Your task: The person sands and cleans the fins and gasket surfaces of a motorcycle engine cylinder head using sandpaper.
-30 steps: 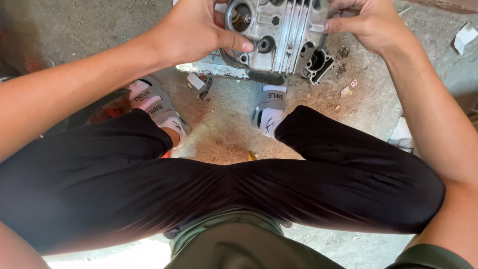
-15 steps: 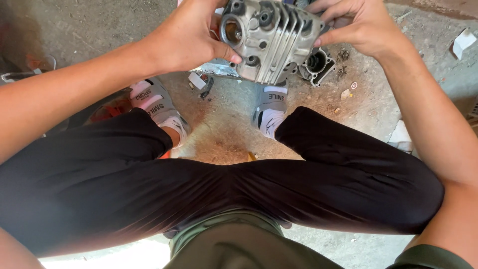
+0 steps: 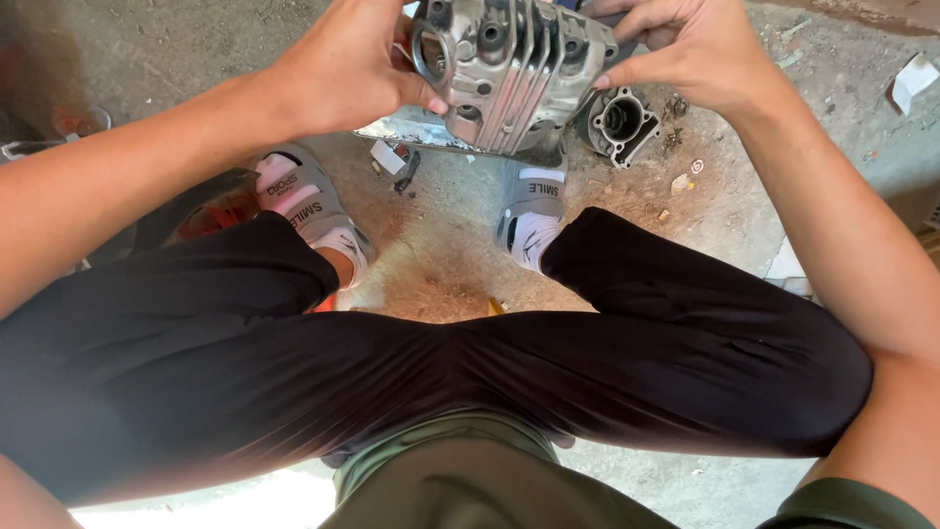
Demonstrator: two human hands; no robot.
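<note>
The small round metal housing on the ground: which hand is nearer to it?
Right hand, just above the housing; left hand is across the finned engine part.

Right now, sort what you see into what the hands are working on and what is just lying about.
In hand:
left hand
right hand
finned metal engine part, held by both hands

Lying about:
small round metal housing on the ground
metal sheet under the engine part
paper scrap

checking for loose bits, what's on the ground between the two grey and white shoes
In the head view, between the left shoe and right shoe lies mostly bare dusty concrete, with one small white and dark scrap near the left shoe.
</note>
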